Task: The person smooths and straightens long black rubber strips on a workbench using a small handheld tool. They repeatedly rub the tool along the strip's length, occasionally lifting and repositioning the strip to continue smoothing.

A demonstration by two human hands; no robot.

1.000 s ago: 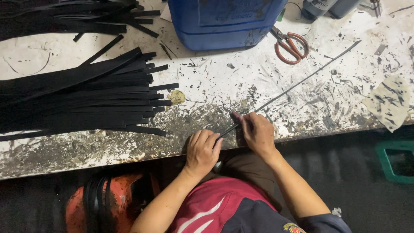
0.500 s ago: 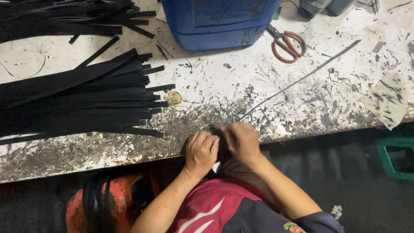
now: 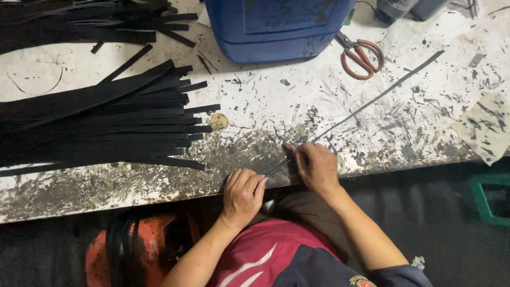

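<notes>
So biggest thing first: a long white workbench [image 3: 159, 175], top totally spattered w/ dark stains and glue-looking crud. On its left sits a fat stack of black strips [image 3: 90, 127], ends fanned out toward the middle, w/ another messier bunch at the top left. A blue plastic jug [image 3: 276, 26] stands at the far edge, and orange-handled scissors [image 3: 361, 56] lie just beside it on the right. A stained paper scrap [image 3: 486, 133] hangs off the right end.

Then the small stuff: one thin dark strip [image 3: 372, 103] runs diagonally from the upper right down to the near edge. The right hand [image 3: 319, 170] has its fingertips pinched shut on the strip near its lower end, and the left hand [image 3: 241, 194] is closed on the very tip, right at the bench edge. Both clamped, hands close together but not touching afaict.

Risk imo: the strip is super thin and the top looks tacky, so it could stick, kink or snap if it's tugged sideways. It could also slip out of the pinch, since only fingertips hold it
</notes>
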